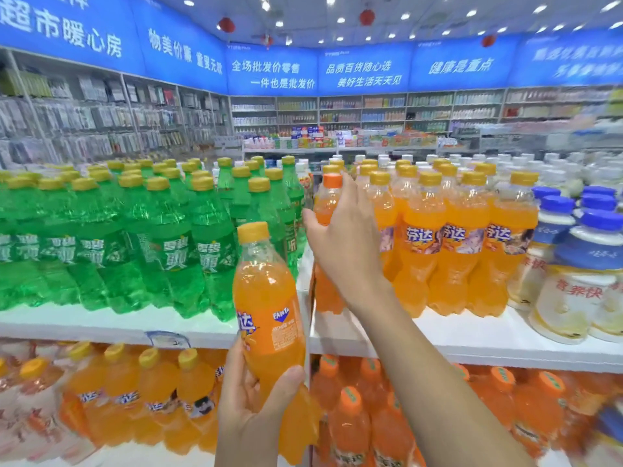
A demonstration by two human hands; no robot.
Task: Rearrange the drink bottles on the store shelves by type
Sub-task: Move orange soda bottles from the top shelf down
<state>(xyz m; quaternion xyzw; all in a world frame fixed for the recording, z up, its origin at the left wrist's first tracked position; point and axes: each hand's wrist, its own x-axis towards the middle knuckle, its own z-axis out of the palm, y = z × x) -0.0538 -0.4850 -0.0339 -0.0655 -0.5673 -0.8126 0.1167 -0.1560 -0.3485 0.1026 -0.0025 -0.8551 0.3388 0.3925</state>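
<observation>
My left hand (251, 399) grips the lower part of an orange Fanta bottle (268, 298) with a yellow cap, held upright in front of the shelf edge. My right hand (344, 241) reaches to the top shelf and wraps around an orange-capped orange bottle (328, 203) standing at the left end of the yellow-capped Fanta row (455, 237). Left of it stand several green Sprite bottles (135, 237) with yellow caps.
White milk-drink bottles with blue caps (580, 264) stand at the right of the top shelf (472, 335). The lower shelf holds yellow-capped Fanta bottles (141, 392) on the left and orange-capped orange bottles (364, 416) on the right. Store shelving lines the far walls.
</observation>
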